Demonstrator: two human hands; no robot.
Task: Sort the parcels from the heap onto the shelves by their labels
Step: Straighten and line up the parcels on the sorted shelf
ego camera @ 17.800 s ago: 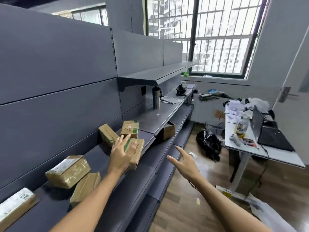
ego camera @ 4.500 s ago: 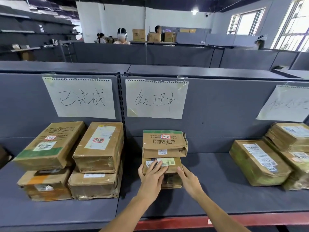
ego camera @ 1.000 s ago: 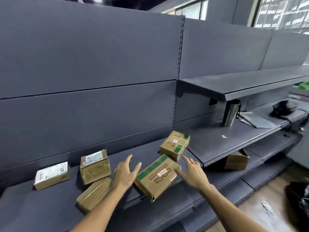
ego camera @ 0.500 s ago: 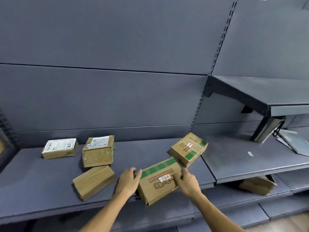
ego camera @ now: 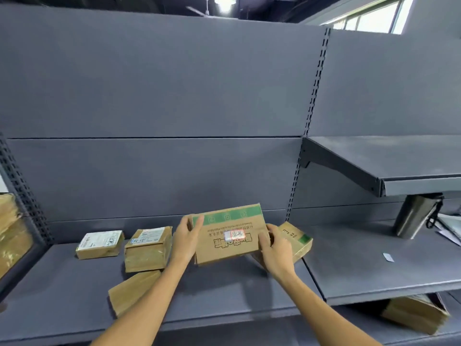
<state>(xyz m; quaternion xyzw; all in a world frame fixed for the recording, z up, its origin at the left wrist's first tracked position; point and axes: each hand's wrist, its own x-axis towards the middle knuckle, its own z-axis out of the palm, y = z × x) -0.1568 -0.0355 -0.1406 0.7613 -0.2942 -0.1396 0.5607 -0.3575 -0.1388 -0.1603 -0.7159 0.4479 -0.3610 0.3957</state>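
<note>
held parcel: brown, green band, dark print, red-edged white sticker | shelf: dark grey | small parcel: white label | tumbler: dull metal grey

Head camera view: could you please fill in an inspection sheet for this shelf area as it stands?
Surface: grey shelf, dusty.
Job's things: green-striped box held up off the shelf by both hands; four more parcels on the shelf: white-labelled parcel, taped parcel, plain parcel, second green-striped box behind the right hand.
Clutter: metal flask; paper scrap; box on lower shelf.
Hands: left hand and right hand grip the box's ends.
Cables: nothing seen.
Surroundings: upper shelf, window, ceiling lamp.
</note>
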